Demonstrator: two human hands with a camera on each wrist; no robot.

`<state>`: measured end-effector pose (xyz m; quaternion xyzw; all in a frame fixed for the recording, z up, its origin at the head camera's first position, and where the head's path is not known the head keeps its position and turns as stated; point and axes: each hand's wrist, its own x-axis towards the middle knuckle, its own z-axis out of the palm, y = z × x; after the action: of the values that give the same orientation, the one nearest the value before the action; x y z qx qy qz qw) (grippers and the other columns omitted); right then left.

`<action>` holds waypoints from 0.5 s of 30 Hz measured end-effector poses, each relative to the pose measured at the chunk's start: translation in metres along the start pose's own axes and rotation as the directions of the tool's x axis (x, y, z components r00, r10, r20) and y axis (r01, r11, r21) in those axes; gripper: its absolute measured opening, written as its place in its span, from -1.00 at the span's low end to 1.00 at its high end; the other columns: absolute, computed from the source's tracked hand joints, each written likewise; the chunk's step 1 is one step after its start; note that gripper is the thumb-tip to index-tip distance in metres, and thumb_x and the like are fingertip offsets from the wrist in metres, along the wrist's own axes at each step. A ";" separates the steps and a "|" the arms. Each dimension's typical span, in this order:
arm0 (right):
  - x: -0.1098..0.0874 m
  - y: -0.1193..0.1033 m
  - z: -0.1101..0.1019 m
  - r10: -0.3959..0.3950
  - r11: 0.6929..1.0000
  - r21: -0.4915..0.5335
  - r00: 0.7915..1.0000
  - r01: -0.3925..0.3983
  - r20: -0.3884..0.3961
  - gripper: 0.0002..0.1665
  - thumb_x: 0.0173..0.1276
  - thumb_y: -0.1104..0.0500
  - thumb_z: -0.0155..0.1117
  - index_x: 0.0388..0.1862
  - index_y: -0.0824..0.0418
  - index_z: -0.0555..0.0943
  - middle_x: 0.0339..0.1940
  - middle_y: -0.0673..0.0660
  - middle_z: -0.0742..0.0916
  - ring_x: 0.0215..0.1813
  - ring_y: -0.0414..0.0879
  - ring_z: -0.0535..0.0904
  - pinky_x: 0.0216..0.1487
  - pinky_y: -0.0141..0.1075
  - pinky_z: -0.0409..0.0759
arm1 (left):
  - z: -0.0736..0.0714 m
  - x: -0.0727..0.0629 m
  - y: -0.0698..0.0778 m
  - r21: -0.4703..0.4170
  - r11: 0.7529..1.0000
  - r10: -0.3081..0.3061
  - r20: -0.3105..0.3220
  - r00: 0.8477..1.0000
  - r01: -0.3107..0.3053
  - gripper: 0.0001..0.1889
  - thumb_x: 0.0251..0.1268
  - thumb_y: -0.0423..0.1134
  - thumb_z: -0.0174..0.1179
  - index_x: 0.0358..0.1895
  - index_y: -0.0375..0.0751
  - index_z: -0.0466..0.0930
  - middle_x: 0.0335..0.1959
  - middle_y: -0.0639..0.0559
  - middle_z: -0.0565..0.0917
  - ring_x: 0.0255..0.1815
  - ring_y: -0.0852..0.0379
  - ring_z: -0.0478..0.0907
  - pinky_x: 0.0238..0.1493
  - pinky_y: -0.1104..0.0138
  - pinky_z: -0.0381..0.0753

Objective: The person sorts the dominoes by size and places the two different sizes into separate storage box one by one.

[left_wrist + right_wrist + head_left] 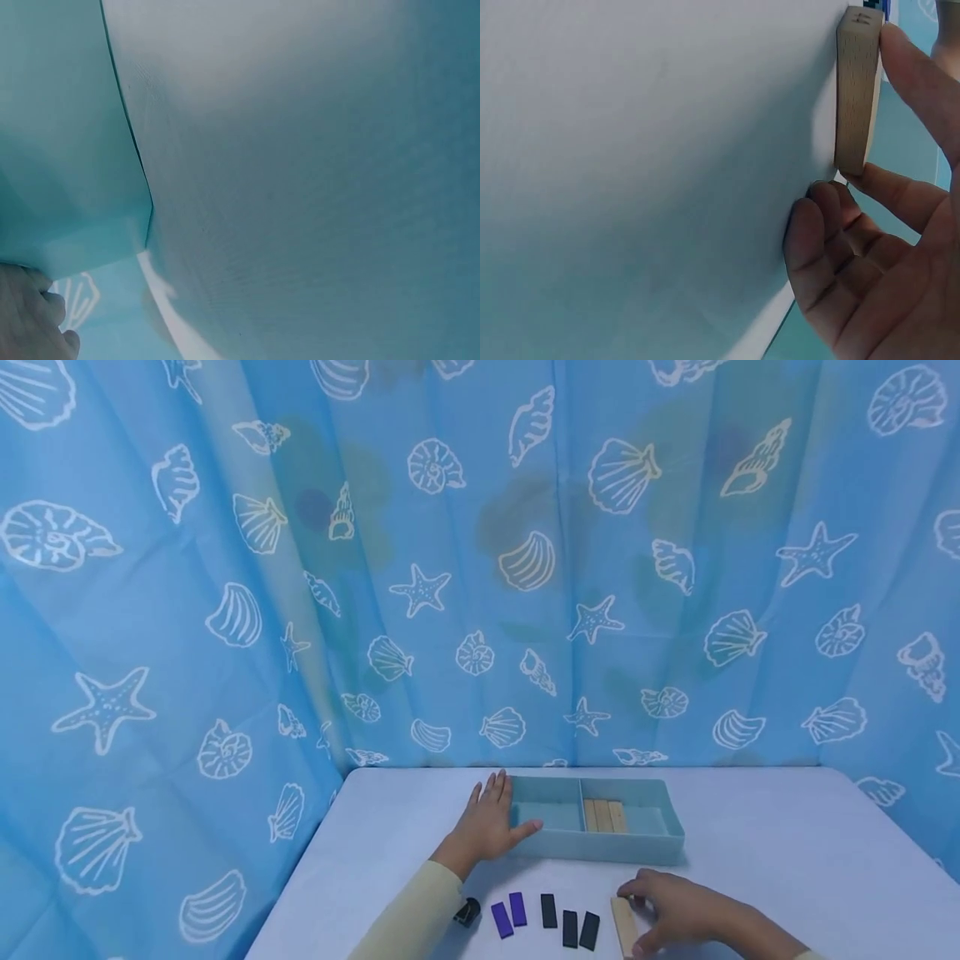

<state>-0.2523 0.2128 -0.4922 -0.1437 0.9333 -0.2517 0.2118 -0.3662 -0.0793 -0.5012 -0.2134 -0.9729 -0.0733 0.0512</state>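
Observation:
My left hand [483, 827] rests on the left end of a pale blue-green two-part box [600, 847], fingers stretched along its end wall, thumb over the front rim. In the left wrist view, part of that hand [34, 311] shows against the box wall [67, 150]. My right hand [678, 906] pinches a light wooden block [623, 927] lengthwise between thumb and index finger, in front of the box. The right wrist view shows the block [857, 90] with a dark mark on its end; the other fingers of the hand [885, 262] curl beside it. Wooden blocks [604, 816] lie in the right compartment.
Two purple blocks [502, 920] and three black blocks [549, 911] lie on the white table [787, 860] between my hands. A small black object [468, 912] sits by my left forearm. A blue seashell-patterned curtain [480, 610] hangs behind and at the sides.

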 end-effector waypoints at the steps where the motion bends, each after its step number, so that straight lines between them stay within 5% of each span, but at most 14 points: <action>1: 0.000 0.000 0.000 -0.002 1.000 -0.007 1.000 0.002 0.000 -0.27 -0.18 -0.11 0.65 0.03 0.05 0.65 -0.22 -0.08 0.60 -0.20 -0.13 0.49 0.09 0.10 0.50 | 0.000 0.001 0.001 -0.002 1.000 0.000 -0.006 1.000 0.000 0.11 0.21 0.59 -0.35 0.55 -0.30 -0.12 0.57 -0.16 -0.08 0.56 -0.06 -0.20 0.48 0.00 -0.20; 15: -0.005 -0.009 0.006 -0.047 0.992 0.115 0.999 0.047 -0.003 -0.19 -0.21 0.13 0.68 0.10 0.07 0.53 -0.25 -0.03 0.63 -0.20 -0.06 0.50 0.04 0.10 0.52 | 0.002 0.002 -0.001 -0.012 1.000 -0.006 -0.002 1.000 0.006 0.09 0.24 0.55 -0.29 0.55 -0.31 -0.11 0.57 -0.17 -0.09 0.56 -0.07 -0.19 0.48 -0.01 -0.20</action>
<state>-0.2439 0.2046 -0.4910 -0.1530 0.9136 -0.3101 0.2137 -0.3685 -0.0789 -0.5031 -0.2106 -0.9730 -0.0796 0.0505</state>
